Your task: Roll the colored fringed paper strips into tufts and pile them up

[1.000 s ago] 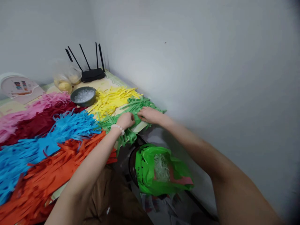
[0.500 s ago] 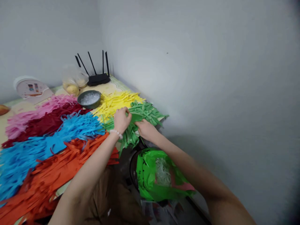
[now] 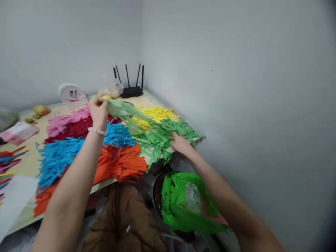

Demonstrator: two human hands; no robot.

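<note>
Several green strips [image 3: 126, 111], pinched shut in the left hand [image 3: 98, 111], are now lifted away from the green pile [image 3: 160, 134], which is held down by the flat, open right hand [image 3: 180, 142].

A pale bead bracelet [image 3: 97, 131] sits behind the left grip [image 3: 98, 111]; forearms sleeveless, trousers [image 3: 123, 224] brown.

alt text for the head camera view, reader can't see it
The left hand holds up a green paper strip, while the right hand rests on the green pile at the table edge. More coloured paper piles cover the table; a green-lined bin stands below.
</note>
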